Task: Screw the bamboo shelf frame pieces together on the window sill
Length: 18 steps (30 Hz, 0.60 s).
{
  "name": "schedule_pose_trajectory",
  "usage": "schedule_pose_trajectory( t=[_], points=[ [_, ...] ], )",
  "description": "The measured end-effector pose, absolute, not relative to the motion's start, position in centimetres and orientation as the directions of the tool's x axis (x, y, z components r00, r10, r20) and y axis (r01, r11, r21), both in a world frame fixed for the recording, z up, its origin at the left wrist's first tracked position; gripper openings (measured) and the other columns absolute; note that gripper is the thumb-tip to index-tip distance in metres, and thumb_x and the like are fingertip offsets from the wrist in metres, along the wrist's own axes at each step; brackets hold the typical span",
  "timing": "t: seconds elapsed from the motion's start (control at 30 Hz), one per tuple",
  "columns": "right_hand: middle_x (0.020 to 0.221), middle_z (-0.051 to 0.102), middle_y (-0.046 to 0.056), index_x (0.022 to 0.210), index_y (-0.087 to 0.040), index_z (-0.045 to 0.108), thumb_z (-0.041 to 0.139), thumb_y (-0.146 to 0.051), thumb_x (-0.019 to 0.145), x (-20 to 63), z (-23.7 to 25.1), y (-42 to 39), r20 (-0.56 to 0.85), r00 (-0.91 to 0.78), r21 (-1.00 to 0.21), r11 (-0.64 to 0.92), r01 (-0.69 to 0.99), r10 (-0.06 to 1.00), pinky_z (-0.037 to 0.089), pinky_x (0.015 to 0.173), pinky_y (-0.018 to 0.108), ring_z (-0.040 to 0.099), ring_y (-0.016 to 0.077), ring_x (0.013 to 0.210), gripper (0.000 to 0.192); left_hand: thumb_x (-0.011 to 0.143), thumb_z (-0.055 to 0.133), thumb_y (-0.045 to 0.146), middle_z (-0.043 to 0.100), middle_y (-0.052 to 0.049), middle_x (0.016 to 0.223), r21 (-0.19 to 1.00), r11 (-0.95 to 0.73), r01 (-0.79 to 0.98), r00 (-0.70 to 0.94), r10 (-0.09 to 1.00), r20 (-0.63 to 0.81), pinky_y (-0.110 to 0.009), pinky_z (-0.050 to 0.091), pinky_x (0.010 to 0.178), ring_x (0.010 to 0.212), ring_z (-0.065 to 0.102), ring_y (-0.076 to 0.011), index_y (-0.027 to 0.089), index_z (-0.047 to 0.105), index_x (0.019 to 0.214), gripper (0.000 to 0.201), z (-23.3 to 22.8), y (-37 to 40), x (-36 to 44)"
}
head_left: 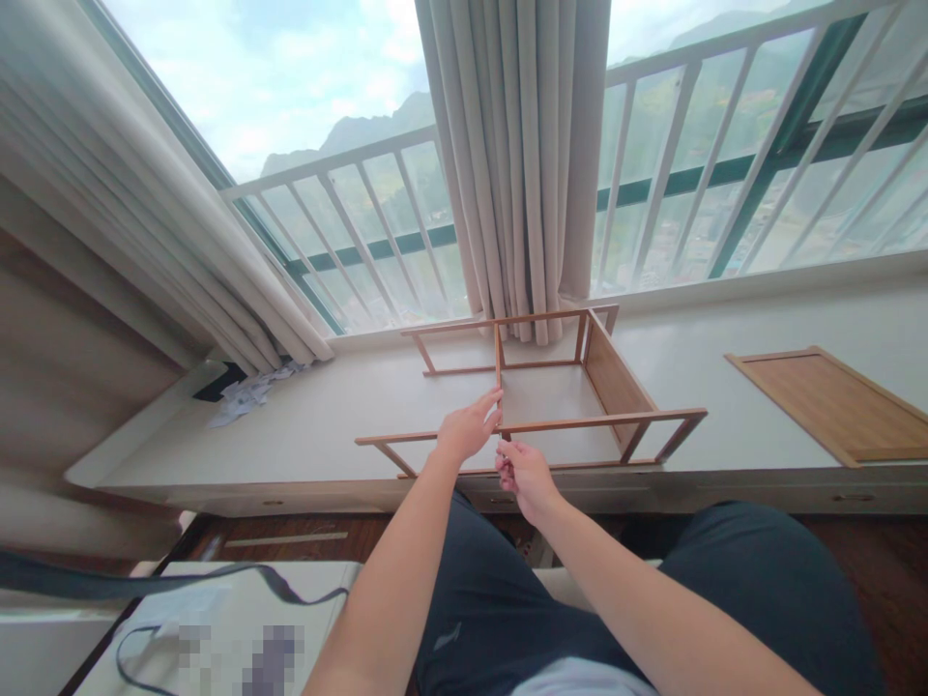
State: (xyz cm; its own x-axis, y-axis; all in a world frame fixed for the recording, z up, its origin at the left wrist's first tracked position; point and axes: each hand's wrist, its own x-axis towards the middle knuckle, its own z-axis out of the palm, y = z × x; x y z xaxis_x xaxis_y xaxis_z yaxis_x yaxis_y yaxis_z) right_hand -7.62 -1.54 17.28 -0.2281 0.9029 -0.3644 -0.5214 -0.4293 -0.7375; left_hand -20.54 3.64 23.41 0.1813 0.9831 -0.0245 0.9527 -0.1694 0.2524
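A brown wooden rack frame [601, 422] lies on its side on the white window ledge. A solid wooden panel [620, 362] closes its right part, and a thin middle board [498, 353] appears edge-on. My left hand [468, 428] reaches over the near rail with fingers stretched out, their tips touching the middle board. Just below the near rail, where it meets that board, my right hand [528, 478] has its fingers pinched together. Something small may be between those fingertips, but I cannot make it out.
A separate framed wooden panel [833, 401] lies flat on the ledge at right. Crumpled papers [257, 391] are at the left end. Beige curtains [518, 155] hang before the railed windows. A white surface [239, 628] with a dark strap [217, 577] stands at lower left.
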Motion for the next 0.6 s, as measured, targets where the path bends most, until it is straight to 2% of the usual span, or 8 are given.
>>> schedule_pose_trajectory(
  t=[0.13, 0.37, 0.47, 0.6],
  points=[
    [0.056, 0.054, -0.005, 0.071, -0.017, 0.056, 0.079, -0.039, 0.066, -7.1, 17.9, -1.4, -0.399, -0.316, -0.634, -0.508, -0.583, 0.861, 0.028, 0.039, 0.017, 0.038, 0.0053, 0.044, 0.032, 0.099, 0.035, 0.047, 0.039, 0.010, 0.157, 0.256, -0.156, 0.954, 0.171, 0.985, -0.036, -0.040, 0.044, 0.107, 0.126, 0.058, -0.0230, 0.049, 0.032, 0.150, 0.051, 23.6, 3.6, -20.4],
    [0.060, 0.052, -0.005, 0.074, -0.016, 0.058, 0.072, -0.027, 0.077, -6.4, 18.7, -1.0, -0.455, -0.483, -0.435, -0.660, -0.613, 0.748, 0.028, 0.039, 0.015, 0.038, 0.0043, 0.045, 0.018, 0.100, 0.035, 0.047, 0.037, 0.010, 0.157, 0.250, -0.175, 0.952, 0.183, 0.983, -0.009, -0.042, 0.046, 0.104, 0.124, 0.060, -0.0244, 0.048, 0.033, 0.150, 0.051, 23.3, 3.7, -20.6],
    [0.061, 0.052, -0.004, 0.075, -0.016, 0.057, 0.072, -0.027, 0.078, -6.4, 18.5, -1.1, -0.436, -0.494, -0.422, -0.656, -0.626, 0.752, 0.027, 0.039, 0.015, 0.038, 0.0045, 0.045, 0.018, 0.099, 0.035, 0.048, 0.037, 0.010, 0.157, 0.251, -0.174, 0.952, 0.184, 0.983, -0.018, -0.041, 0.045, 0.105, 0.126, 0.058, -0.0237, 0.049, 0.032, 0.150, 0.051, 23.4, 3.7, -20.6],
    [0.062, 0.054, -0.005, 0.080, -0.018, 0.055, 0.074, -0.029, 0.073, -6.4, 18.3, -1.2, -0.426, -0.465, -0.486, -0.630, -0.606, 0.776, 0.027, 0.039, 0.015, 0.039, 0.0048, 0.045, 0.023, 0.099, 0.036, 0.049, 0.035, 0.011, 0.159, 0.253, -0.187, 0.949, 0.201, 0.979, -0.031, -0.039, 0.045, 0.105, 0.128, 0.056, -0.0228, 0.048, 0.030, 0.151, 0.053, 23.7, 3.5, -20.6]
  ],
)
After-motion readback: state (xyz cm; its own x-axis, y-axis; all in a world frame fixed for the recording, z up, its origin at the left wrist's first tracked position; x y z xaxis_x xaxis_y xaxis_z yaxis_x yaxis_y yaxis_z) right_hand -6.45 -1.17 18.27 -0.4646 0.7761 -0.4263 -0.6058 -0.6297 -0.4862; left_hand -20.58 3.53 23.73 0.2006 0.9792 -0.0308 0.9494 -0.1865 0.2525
